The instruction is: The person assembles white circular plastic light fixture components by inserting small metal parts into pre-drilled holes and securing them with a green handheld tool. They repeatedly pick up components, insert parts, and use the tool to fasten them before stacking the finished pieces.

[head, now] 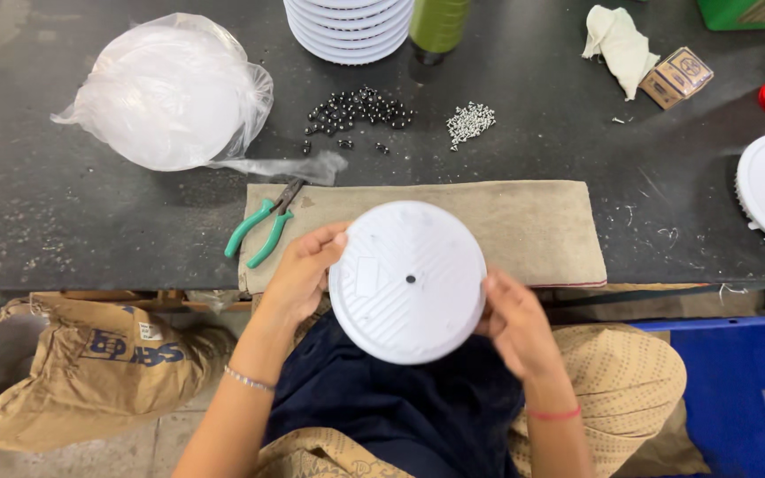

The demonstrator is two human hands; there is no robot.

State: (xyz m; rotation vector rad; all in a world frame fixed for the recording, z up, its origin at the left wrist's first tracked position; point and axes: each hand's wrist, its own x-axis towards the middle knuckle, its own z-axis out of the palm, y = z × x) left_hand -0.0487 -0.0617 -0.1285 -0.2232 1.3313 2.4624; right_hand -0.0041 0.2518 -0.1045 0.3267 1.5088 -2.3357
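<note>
— Holding the round white plastic cover [407, 281] between us, are we?

— Yes. Our left hand [298, 274] grips its left edge, thumb on top. Our right hand [515, 323] pinches its right edge. Both hands are closed on it, so it sits right between them, flat side facing up at us.

— Which hand is closer to the tool?

— The left. The green-handled pliers [263, 226] lie just past it, on the tan cloth [506, 221]. The black beads [356, 111] and small silver screws [470, 121] are farther off, beyond both hands.
</note>
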